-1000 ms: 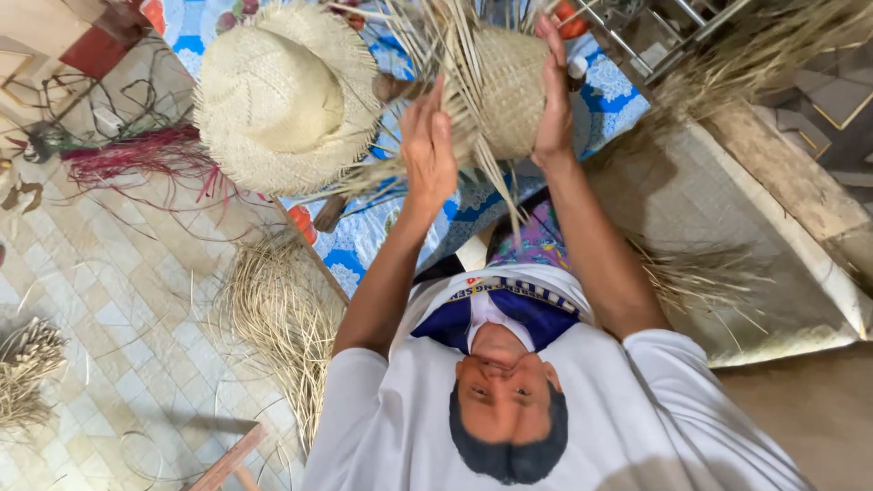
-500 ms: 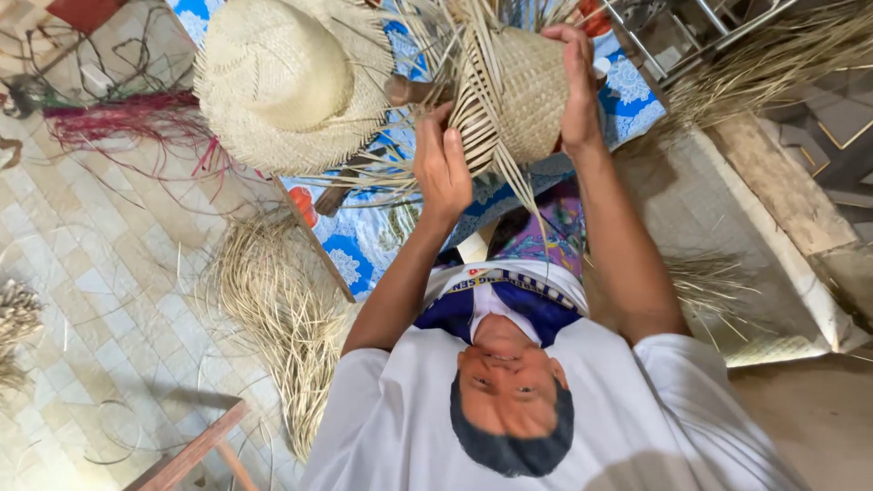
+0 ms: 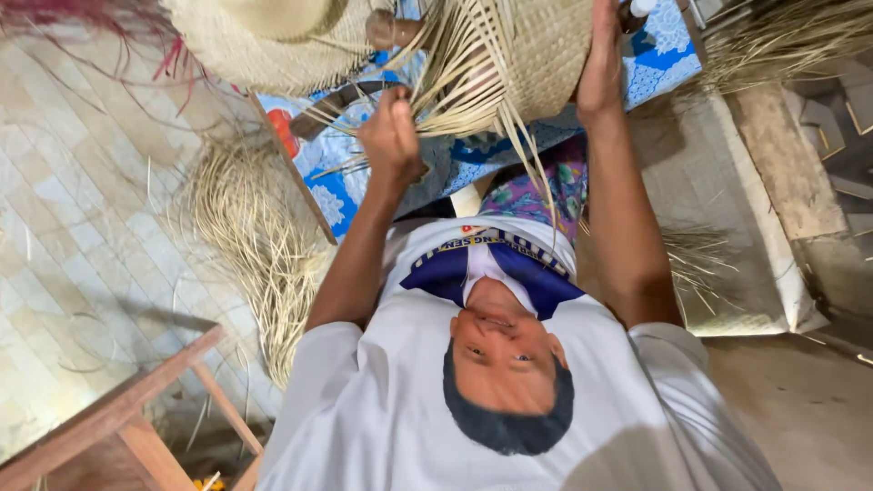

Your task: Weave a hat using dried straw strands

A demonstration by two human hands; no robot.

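A half-woven straw piece (image 3: 536, 55) with a rounded body stands on a table covered with a blue patterned cloth (image 3: 664, 45). Long loose strands (image 3: 464, 100) fan out from its lower edge. My left hand (image 3: 391, 136) is closed in a fist around some of these strands, just below the weave. My right hand (image 3: 600, 68) lies along the right side of the woven body and holds it steady. Both my arms reach up from my white shirt.
A finished straw hat (image 3: 273, 36) sits on the table to the left of the woven piece. A pile of loose straw (image 3: 255, 236) lies on the tiled floor. A wooden frame (image 3: 118, 418) stands at lower left, with more straw (image 3: 791, 36) at upper right.
My left hand has gone from an open palm against the strands to a fist closed on them. The view has dropped closer, and the hat and woven piece sit higher in frame.
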